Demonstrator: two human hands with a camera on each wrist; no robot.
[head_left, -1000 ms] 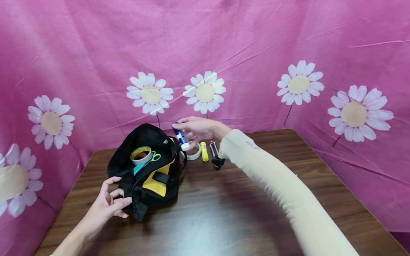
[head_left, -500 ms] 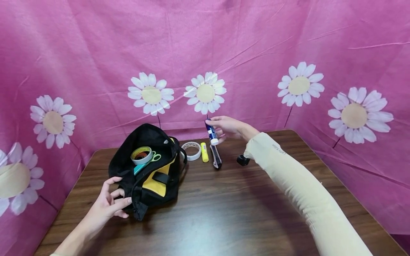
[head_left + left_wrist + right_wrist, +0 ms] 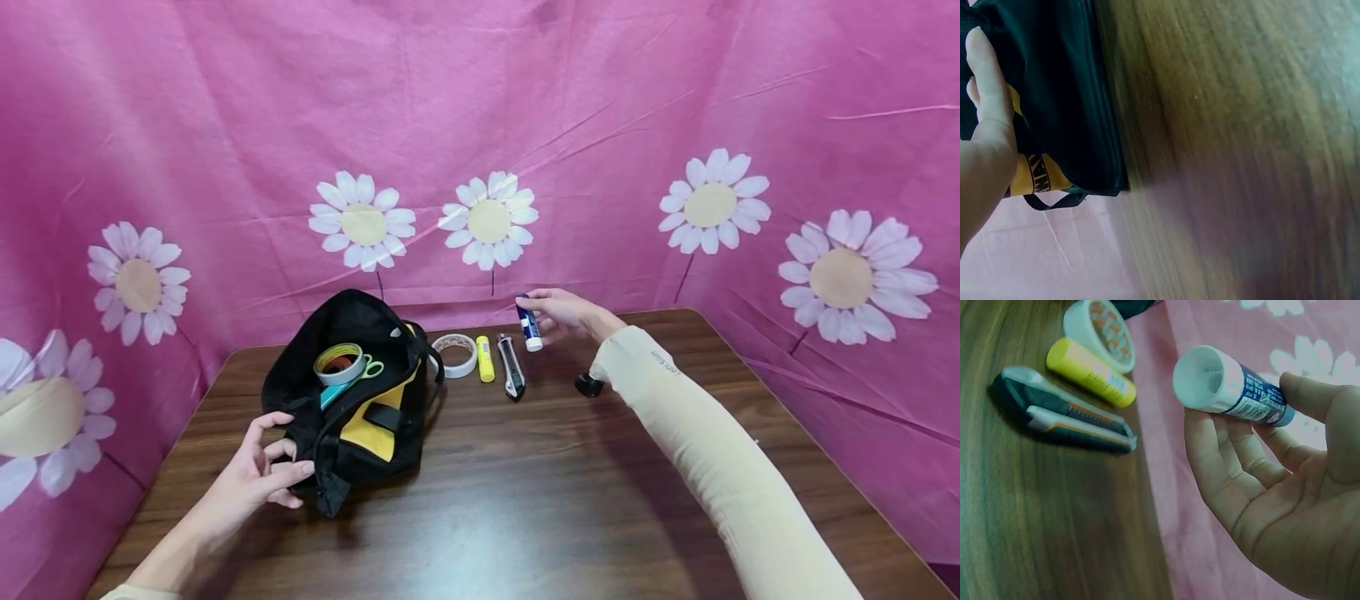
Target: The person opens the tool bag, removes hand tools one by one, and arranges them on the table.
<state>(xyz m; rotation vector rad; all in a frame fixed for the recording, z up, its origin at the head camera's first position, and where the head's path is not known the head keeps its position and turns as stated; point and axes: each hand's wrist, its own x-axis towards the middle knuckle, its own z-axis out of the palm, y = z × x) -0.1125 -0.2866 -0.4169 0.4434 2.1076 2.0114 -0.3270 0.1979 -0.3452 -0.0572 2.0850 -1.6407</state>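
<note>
My right hand (image 3: 572, 317) holds a blue glue stick (image 3: 528, 323) with a white end, above the back of the table. In the right wrist view, the thumb presses one side of the glue stick (image 3: 1254, 397) and the fingers lie along the other. At the left, my left hand (image 3: 262, 471) grips the near edge of a black and yellow tool bag (image 3: 408, 450), whose mouth gapes. Inside the bag lie a tape roll (image 3: 341, 380), scissors with light green handles (image 3: 373, 367) and a teal item (image 3: 335, 392), partly covered.
Right of the bag, a white tape roll (image 3: 459, 372), a yellow stick-shaped tube (image 3: 485, 360) and a box cutter (image 3: 512, 368) lie in a row. A small black object (image 3: 588, 384) sits by the right sleeve. A pink flowered cloth (image 3: 600, 208) hangs behind the table.
My right hand has carried the glue stick rightward from beside the bag, past the white tape and box cutter, and slightly lower. My left hand keeps its grip on the bag.
</note>
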